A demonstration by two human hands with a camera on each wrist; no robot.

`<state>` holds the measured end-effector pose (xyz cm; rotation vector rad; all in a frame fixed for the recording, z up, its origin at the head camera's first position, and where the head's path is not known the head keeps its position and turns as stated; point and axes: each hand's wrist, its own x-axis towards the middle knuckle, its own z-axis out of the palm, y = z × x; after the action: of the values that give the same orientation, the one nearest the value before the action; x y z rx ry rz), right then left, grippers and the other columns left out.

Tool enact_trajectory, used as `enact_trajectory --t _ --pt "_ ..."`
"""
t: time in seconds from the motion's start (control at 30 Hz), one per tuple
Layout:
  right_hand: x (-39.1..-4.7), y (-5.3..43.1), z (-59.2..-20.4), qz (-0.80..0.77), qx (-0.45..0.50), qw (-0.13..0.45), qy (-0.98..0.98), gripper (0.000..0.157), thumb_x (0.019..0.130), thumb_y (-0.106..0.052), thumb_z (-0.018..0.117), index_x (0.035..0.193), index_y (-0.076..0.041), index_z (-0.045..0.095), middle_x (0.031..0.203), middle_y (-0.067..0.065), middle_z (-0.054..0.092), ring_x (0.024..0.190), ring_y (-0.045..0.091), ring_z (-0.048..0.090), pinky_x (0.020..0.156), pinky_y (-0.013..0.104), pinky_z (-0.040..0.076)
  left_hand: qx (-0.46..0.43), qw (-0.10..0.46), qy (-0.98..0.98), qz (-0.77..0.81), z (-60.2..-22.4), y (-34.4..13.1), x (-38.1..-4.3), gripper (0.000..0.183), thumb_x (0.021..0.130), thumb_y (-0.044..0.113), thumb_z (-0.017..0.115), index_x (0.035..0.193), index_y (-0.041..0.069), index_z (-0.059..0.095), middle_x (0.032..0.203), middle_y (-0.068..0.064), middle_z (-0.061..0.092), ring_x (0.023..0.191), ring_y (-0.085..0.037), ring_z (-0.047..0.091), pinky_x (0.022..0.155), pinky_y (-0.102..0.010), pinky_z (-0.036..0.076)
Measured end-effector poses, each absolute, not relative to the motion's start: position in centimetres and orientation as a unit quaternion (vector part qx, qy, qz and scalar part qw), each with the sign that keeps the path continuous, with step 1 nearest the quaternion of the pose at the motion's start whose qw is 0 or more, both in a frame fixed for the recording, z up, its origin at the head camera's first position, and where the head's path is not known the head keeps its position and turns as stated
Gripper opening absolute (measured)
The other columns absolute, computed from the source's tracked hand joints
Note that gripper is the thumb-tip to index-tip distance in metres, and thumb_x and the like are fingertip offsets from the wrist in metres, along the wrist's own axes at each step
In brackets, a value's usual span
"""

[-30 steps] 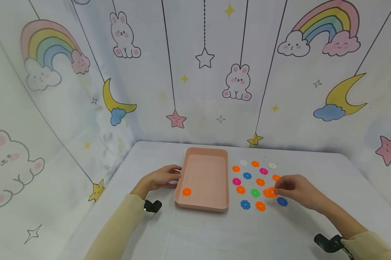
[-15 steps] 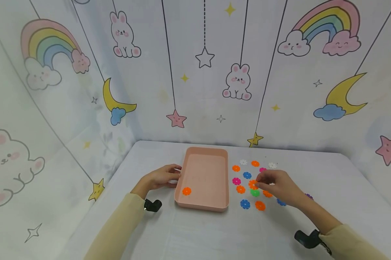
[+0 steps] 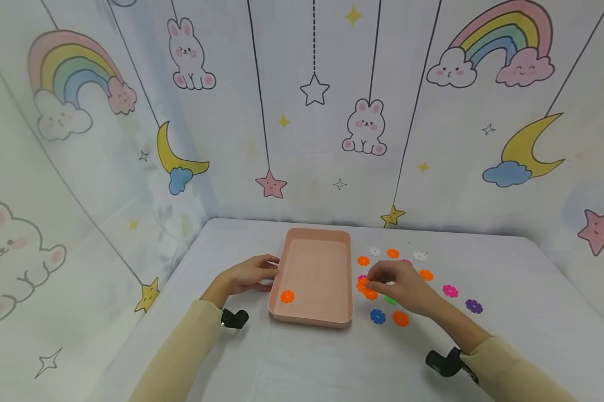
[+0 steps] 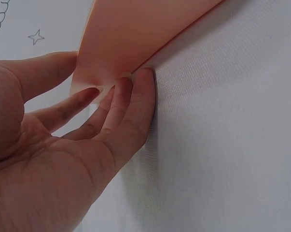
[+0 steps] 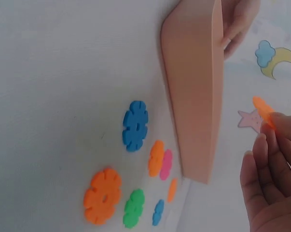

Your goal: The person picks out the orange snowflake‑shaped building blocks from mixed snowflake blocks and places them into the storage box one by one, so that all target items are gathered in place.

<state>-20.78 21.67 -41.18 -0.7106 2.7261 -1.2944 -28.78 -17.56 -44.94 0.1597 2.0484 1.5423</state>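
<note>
A peach-coloured rectangular tray (image 3: 316,262) rests on the white table, with one orange flower-shaped disc (image 3: 287,296) inside near its front left corner. My left hand (image 3: 249,273) touches the tray's left side; in the left wrist view its fingertips lie against the outer wall and the thumb is at the rim. Between thumb and forefinger, my right hand (image 3: 401,283) pinches an orange notched plastic disc (image 5: 262,107) above the loose pieces, just right of the tray. Beneath it are an orange disc (image 5: 156,158), a pink disc (image 5: 166,165) and a green disc (image 5: 134,209), partly hidden in the head view.
More flower-shaped discs lie right of the tray: a blue disc (image 3: 378,316), an orange disc (image 3: 401,319), a purple disc (image 3: 474,306), a pink disc (image 3: 450,291) and a white disc (image 3: 420,256). Behind the table hangs a patterned cloth (image 3: 292,139).
My right hand has lifted the orange disc from the right side of the pieces and carried it left toward the tray. My left hand stays at the tray's side.
</note>
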Motion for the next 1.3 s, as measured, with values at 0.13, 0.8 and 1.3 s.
enact_trajectory --t 0.13,0.8,1.3 --pt "-20.9 20.8 -41.4 -0.431 -0.235 0.021 0.871 0.009 0.095 -0.02 0.075 0.1 -0.013 0.071 0.092 0.003 0.072 0.089 0.027 0.07 0.078 0.024 0.059 0.056 0.282 0.765 0.576 -44.9 -17.6 -28.8 0.047 0.103 0.014 0.061 0.147 0.003 0.046 0.14 -0.018 0.052 0.116 -0.027 0.061 0.099 -0.047 0.056" --pt "-22.1 15.2 -43.3 -0.455 -0.227 0.026 0.861 0.007 0.093 -0.013 0.076 0.097 -0.011 0.071 0.089 -0.002 0.068 0.08 0.014 0.065 0.073 0.022 0.058 0.061 0.283 0.764 0.577 -44.9 -17.7 -28.9 0.047 0.103 0.013 0.061 0.147 0.003 0.046 0.142 -0.019 0.052 0.116 -0.028 0.061 0.1 -0.048 0.055" --pt "-22.9 10.8 -44.2 -0.44 -0.217 0.042 0.871 0.007 0.091 -0.007 0.077 0.09 -0.009 0.071 0.083 -0.003 0.066 0.077 0.013 0.06 0.071 0.022 0.055 0.058 0.282 0.768 0.572 -44.8 -17.5 -28.7 0.047 0.104 0.013 0.06 0.147 0.003 0.045 0.142 -0.019 0.051 0.116 -0.028 0.061 0.099 -0.047 0.056"
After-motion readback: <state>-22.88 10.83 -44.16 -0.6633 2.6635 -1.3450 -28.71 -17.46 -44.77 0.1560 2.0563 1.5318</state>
